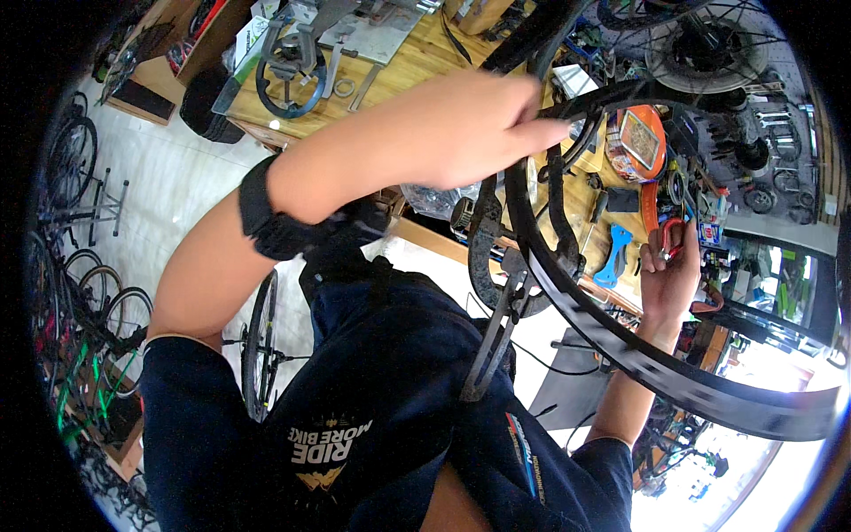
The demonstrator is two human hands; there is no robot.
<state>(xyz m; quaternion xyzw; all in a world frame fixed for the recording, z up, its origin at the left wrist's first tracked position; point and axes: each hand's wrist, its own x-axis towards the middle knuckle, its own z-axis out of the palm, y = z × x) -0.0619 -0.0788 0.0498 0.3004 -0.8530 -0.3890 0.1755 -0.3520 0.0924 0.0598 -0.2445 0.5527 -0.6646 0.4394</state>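
Note:
My left arm reaches across to a black bicycle wheel rim (520, 191). My left hand (496, 124) is closed at the rim's upper part, thumb stretched along it; its other fingers are mostly hidden. The rim curves toward the lower right, smeared by motion there, and stands in a dark metal wheel stand (483, 253) with a slotted arm (493, 332). Beyond the rim, over the bench's right side, my right hand (671, 270) is closed around a red-handled tool (669, 238), too small to name exactly.
On the wooden bench (403, 71) lie a blue double-ended wrench (613, 257), an orange round container (636, 146) and a large clamp-like tool (292, 75). Tools hang on the right wall (784, 142). Several bicycles (111, 301) stand at the left; a wheel (260, 341) is low beside me.

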